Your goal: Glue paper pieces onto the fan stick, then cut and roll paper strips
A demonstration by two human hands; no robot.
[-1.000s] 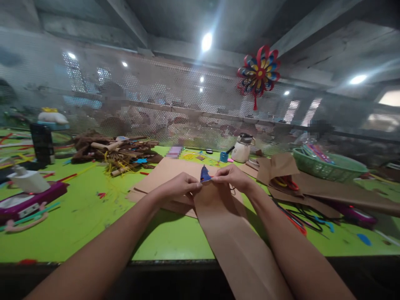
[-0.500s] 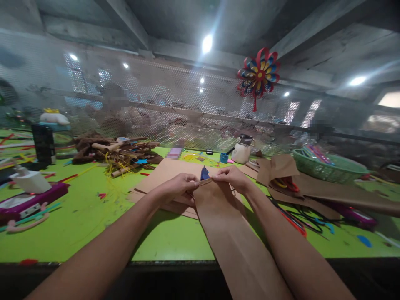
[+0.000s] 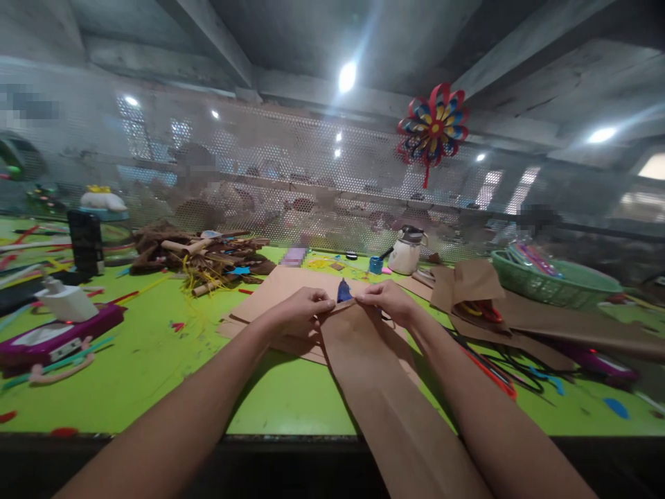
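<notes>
A long strip of brown kraft paper (image 3: 384, 388) runs from the table down over its front edge toward me. At its far end, a narrow folded edge is pinched at the left corner by my left hand (image 3: 306, 309). My right hand (image 3: 388, 301) pinches the same edge at the right corner, thumb and fingers closed on it. Just behind the fold stands a dark blue pointed tip (image 3: 343, 292), its lower part hidden by the paper. Flat brown paper sheets (image 3: 275, 291) lie stacked beneath and behind my left hand.
On the green table (image 3: 156, 374), a purple power strip (image 3: 67, 336) with a white plug lies left. Paper scraps (image 3: 218, 260) pile up behind it. A white jug (image 3: 405, 253) and small blue pot (image 3: 376, 265) stand at the back. A green basket (image 3: 558, 281) and more brown paper (image 3: 561, 322) are right.
The view has shifted slightly, so the scene sits a little to the right. Both hands still pinch the paper's end, and the folded edge now tilts slightly more, its left side lower.
</notes>
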